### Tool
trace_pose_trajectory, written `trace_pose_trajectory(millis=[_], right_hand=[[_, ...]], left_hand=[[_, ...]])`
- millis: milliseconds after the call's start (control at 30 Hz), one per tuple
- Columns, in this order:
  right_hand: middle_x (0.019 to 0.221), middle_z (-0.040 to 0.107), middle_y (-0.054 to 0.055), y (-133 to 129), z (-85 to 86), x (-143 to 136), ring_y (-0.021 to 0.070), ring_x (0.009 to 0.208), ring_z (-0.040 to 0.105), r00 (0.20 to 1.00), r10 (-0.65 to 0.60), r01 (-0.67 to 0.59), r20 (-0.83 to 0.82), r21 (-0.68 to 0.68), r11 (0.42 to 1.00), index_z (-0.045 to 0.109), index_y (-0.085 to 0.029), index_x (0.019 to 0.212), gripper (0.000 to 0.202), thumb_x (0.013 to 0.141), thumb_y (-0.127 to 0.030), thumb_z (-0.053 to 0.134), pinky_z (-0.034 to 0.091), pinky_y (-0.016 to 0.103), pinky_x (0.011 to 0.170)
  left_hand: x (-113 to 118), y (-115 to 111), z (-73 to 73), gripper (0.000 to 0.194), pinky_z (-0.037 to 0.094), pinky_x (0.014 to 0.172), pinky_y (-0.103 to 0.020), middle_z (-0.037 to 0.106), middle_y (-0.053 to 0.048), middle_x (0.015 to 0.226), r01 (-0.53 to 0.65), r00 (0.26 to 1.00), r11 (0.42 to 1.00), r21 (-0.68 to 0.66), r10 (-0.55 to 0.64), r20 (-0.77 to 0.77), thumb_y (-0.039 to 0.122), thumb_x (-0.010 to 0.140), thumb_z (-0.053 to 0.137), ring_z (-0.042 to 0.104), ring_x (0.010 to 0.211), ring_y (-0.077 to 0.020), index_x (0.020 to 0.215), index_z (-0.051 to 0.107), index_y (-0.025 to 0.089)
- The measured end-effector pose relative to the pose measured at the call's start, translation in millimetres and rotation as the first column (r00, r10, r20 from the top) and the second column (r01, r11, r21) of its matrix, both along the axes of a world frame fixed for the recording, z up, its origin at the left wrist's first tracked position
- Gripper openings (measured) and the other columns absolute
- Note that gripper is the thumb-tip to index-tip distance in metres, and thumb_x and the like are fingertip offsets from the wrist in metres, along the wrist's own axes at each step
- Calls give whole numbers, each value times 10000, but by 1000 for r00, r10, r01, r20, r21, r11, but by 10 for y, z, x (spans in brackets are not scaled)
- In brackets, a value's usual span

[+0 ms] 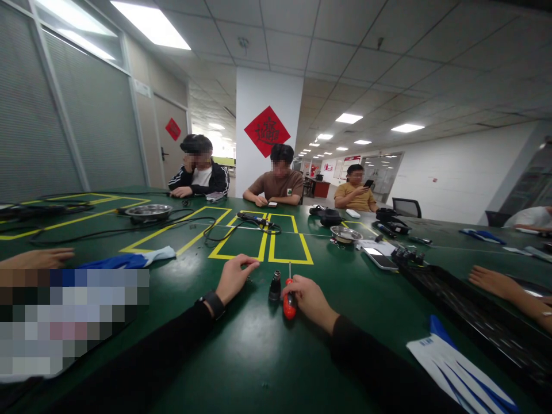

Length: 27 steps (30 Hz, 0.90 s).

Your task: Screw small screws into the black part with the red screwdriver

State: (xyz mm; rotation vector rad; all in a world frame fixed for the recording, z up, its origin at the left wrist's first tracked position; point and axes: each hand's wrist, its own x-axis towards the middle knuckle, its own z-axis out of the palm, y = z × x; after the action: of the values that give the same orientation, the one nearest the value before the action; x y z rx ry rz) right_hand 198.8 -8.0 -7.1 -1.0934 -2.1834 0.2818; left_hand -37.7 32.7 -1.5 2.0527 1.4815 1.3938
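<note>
My right hand (308,296) is closed round the red and black handle of a screwdriver (290,307), whose shaft points away from me over the green table (259,356). Just left of the screwdriver stands a small black cylindrical part (275,287) with a narrower metallic top; neither hand is seen to grip it. My left hand (235,279), with a dark band at the wrist, is further left above the table, thumb and fingers pressed together. Whatever lies between those fingertips is too small to make out.
Yellow tape outlines (291,263) and a cabled tool (254,218) lie ahead. Metal bowls (149,213) (345,234), a phone (379,259), a long black tray (466,316) and gloves (457,368) surround the area. Other people's hands (495,282) (38,257) reach in from both sides.
</note>
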Motion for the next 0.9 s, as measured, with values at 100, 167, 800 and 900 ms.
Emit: trace_pose_trajectory(millis=[100,167,800,900], right_hand=[[663,493,-7,39,-44,17,122,628,492,1000,13,-13,14,-2,1000,725,-258,720,411,702,7,411,332,217,565],[640,484,-5,47,-38,28,120,608,489,1000,-10,10,-24,18,1000,725,-240,713,423,698,24,394,342,215,566],[586,536,-32,-211,140,-90,89,492,469,992,104,-64,-67,447,892,590,-178,909,134,860,-276,514,340,214,530],[678,594,-2,-209,154,-76,97,559,514,991,131,-117,3,476,872,577,-179,878,103,869,-241,494,360,216,571]], left_hand=[[89,-133,81,253,457,717,-270,655,-36,801,75,997,994,81,-76,17,399,776,562,598,767,-173,761,660,166],[151,-235,127,246,449,736,-258,639,-35,828,164,986,975,150,-164,-11,375,822,517,587,793,-160,782,645,169],[349,-522,102,269,348,586,-220,518,16,611,495,787,854,157,-365,-497,226,926,265,478,569,-112,775,482,178],[343,-533,104,273,345,598,-224,517,14,618,512,775,848,138,-387,-499,231,926,261,478,579,-115,773,480,180]])
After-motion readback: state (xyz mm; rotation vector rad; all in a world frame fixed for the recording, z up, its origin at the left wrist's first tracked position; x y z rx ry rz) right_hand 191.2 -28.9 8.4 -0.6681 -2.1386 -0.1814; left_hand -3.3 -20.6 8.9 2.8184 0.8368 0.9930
